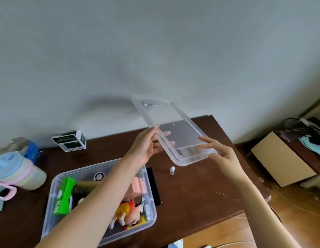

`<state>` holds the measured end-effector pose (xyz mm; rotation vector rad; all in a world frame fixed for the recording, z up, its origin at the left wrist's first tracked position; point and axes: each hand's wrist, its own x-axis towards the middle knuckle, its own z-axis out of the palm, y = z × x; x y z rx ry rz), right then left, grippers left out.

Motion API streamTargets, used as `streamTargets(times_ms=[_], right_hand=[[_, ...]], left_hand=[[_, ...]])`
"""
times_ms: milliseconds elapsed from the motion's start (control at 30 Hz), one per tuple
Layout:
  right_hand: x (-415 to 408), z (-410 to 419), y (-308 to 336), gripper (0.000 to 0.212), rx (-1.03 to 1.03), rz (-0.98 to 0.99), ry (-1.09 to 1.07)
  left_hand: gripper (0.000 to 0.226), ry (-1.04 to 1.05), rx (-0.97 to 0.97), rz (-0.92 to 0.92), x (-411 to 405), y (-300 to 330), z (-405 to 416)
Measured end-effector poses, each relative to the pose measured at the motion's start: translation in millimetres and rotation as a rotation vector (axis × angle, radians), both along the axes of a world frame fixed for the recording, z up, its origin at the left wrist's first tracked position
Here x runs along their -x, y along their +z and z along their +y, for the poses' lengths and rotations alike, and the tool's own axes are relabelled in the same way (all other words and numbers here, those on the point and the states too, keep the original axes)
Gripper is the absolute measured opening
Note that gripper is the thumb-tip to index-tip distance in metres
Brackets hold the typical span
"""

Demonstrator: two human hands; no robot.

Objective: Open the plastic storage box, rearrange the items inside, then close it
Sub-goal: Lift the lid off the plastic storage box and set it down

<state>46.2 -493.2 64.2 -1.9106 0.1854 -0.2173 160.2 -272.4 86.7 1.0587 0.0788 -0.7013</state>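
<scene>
Head view showed the left hand (146, 145) and right hand (219, 149) gripping the clear lid (173, 129) aloft, right of the open storage box (53, 194). The light-looking right pinch possibly risked dropping it.

A black-and-white printed carton (69, 141) is seen at centre left on the dark brown wooden table (191, 190). A pastel blue-and-pink lidded cup (18, 170) is placed at far left, a tan cardboard sheet (280, 159) at right.
</scene>
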Motion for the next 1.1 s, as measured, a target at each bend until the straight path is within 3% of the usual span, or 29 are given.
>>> streamTargets(times_ms=[100,200,267,400,467,633,933,1100], right_hand=[[8,-52,-40,0.039,-0.031,0.221,-0.432],[25,-90,-86,0.043,-0.23,0.563,-0.593],[39,-106,-109,0.038,-0.487,0.608,-0.643],[67,-137,-138,0.028,-0.561,0.591,-0.774],[75,-147,-147,0.03,-0.547,0.595,-0.823],[85,-159,-163,0.033,-0.45,0.622,-0.893],[85,-158,-178,0.044,-0.239,0.771,-0.816],[78,-151,-169,0.041,0.005,0.775,-0.817]], left_hand=[[0.048,-0.063,-0.038,-0.007,12,-20,-38],[0.055,-0.139,-0.05,0.024,24,-47,-76],[0.056,-0.196,-0.081,0.049,33,-66,-96],[0.04,-0.222,-0.174,0.141,50,-103,-129],[0.027,-0.184,-0.295,0.154,55,-119,-140],[0.03,-0.281,-0.545,0.136,65,-147,-156],[0.039,-0.325,-0.621,0.336,78,-167,-157],[0.037,-0.346,-0.704,0.251,78,-162,-154]])
